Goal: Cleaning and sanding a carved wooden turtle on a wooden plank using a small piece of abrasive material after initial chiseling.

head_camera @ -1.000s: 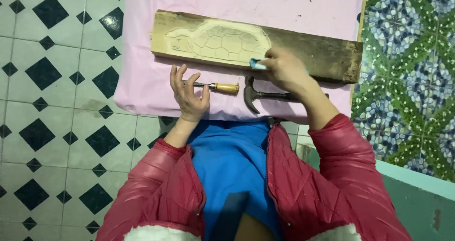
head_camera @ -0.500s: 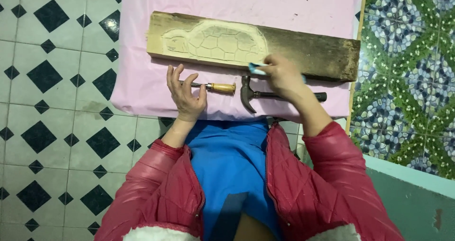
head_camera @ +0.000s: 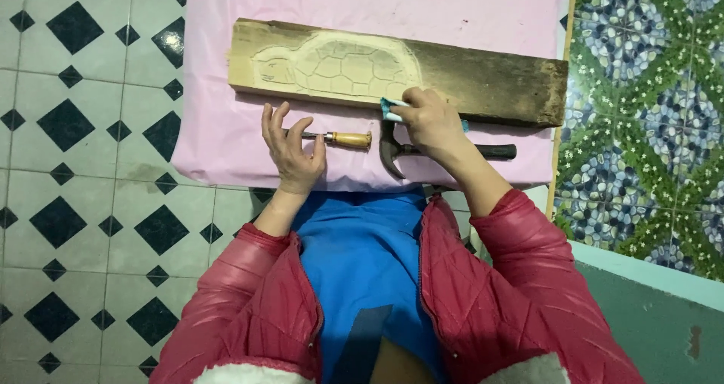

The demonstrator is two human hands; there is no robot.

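Note:
A long wooden plank (head_camera: 483, 78) with a turtle carved into its pale left half lies on a pink cloth (head_camera: 226, 135). My right hand (head_camera: 430, 120) grips a small light-blue piece (head_camera: 391, 110) against the plank's near edge, by the turtle's right end. My left hand (head_camera: 290, 150) rests on the cloth with fingers spread, lying over the metal shaft of a chisel whose wooden handle (head_camera: 351, 139) points right. A claw hammer (head_camera: 452, 152) with a black grip lies under my right wrist.
White floor tiles with black diamonds (head_camera: 83, 203) fill the left side. A patterned blue and green surface (head_camera: 648, 127) borders the cloth on the right, with a teal edge (head_camera: 656, 286) below it. My red jacket sleeves and blue front fill the bottom.
The view has drifted slightly. My right hand with the blue piece has shifted a little left along the plank's edge. My left hand stays by the chisel.

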